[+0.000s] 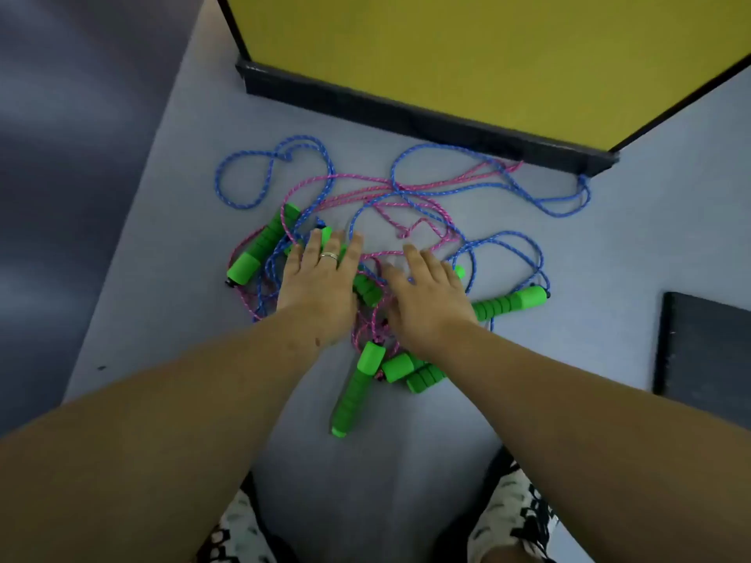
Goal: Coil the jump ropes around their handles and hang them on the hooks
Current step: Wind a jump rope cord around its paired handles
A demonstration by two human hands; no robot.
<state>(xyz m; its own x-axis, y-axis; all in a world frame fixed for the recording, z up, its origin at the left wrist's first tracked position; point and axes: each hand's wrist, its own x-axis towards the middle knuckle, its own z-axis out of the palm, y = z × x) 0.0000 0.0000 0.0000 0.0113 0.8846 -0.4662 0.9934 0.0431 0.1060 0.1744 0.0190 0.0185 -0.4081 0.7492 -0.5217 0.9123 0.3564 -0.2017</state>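
A tangle of jump ropes lies on the grey floor [170, 258]. Blue cords [244, 172] and pink cords [357, 182] loop over one another toward the yellow panel. Several green foam handles are scattered in the pile: one at the left [262, 245], one at the right [510, 302], one pointing toward me [357, 390], and two short ends beside it [410, 371]. My left hand [321, 282] lies flat, fingers spread, over the pile's left part. My right hand [426, 294] lies flat beside it over cords. Neither hand grips anything. No hooks are visible.
A yellow panel [467, 54] with a dark base strip [406, 115] stands just behind the ropes. A dark flat mat [707, 351] lies at the right edge. My patterned shorts [516, 518] show at the bottom. A dark wall [73, 156] borders the left.
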